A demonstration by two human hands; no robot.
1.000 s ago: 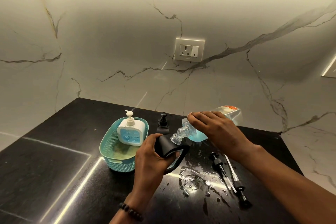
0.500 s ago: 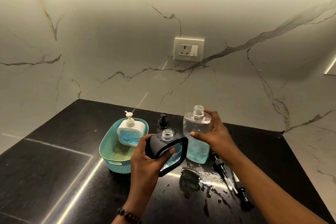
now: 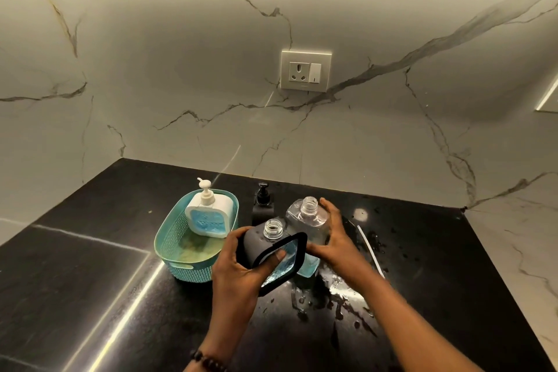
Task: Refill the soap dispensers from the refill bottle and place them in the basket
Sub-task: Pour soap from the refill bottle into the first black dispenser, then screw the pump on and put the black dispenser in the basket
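Observation:
My left hand (image 3: pixel 238 266) grips a black-framed soap dispenser (image 3: pixel 276 254) with an open clear neck and blue liquid inside, tilted above the black counter. Right behind it stands the clear refill bottle (image 3: pixel 306 220), upright, uncapped, with blue liquid in its lower part; my right hand (image 3: pixel 335 238) holds it from the right side. A white dispenser with a pump (image 3: pixel 210 214) stands in the teal basket (image 3: pixel 172 238) at the left. A second black dispenser (image 3: pixel 262 201) with its pump on stands behind.
Spilled liquid (image 3: pixel 335 296) wets the counter in front of the bottle. A white pump tube (image 3: pixel 370 246) lies to the right, partly hidden by my right arm. A wall socket (image 3: pixel 305 71) sits on the marble backsplash.
The refill bottle went from tilted and pouring into the dispenser to upright, then lower onto the counter. The pumps lying at the right are now mostly hidden by my right arm.

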